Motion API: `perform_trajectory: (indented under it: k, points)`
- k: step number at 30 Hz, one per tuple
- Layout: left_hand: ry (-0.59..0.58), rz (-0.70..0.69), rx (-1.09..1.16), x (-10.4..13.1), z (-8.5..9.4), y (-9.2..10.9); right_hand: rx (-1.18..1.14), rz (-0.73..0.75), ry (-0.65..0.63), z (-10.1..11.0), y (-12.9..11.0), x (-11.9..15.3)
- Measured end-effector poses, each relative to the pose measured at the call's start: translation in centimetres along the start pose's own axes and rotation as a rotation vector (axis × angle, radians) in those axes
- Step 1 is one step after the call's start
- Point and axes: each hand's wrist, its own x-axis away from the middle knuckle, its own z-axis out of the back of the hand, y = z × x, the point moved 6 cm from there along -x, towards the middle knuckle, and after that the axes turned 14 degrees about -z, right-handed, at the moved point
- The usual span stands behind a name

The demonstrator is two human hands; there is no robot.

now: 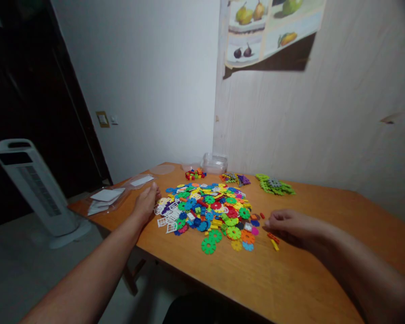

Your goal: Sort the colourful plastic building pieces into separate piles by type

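A wide pile of colourful plastic pieces (209,207), with notched discs, bricks and white lattice panels, covers the middle of the wooden table (300,270). My left hand (147,202) rests at the pile's left edge beside the white lattice pieces (170,219), its fingers curled; whether it holds anything is hidden. To the right of the pile, my right hand (281,222) is closed with fingertips together near the tabletop, and anything between them is too small to make out. A small red piece (262,215) lies by its fingertips, and orange and yellow sticks (274,240) lie just below.
Behind the pile are a small brick heap (195,174), joined grey and purple pieces (235,179), a green assembly (275,185) and a clear plastic container (215,163). Clear packaging with white cards (107,195) lies at the left. A tower fan (42,193) stands on the floor.
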Motion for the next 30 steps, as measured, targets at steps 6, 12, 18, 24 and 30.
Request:
perform_trajectory:
  k: [6,12,18,24,30]
  points:
    - [-0.051,-0.091,-0.123,0.3,-0.1,0.8,0.232,-0.018,-0.085,-0.4,-0.2,1.4]
    - [-0.119,-0.324,-0.399,0.7,-0.4,3.2,0.254,0.025,0.0,-0.3,-0.2,0.6]
    - [-0.215,-0.533,-0.495,2.9,-4.3,8.0,0.226,0.019,0.063,-0.4,-0.1,-0.4]
    - [-0.657,-0.756,-0.331,11.1,-13.4,15.0,-0.307,0.237,0.066,-2.0,-1.8,-0.7]
    - [-0.971,-0.806,-0.272,17.0,-19.5,18.0,-0.445,0.253,-0.148,-5.3,-4.5,1.7]
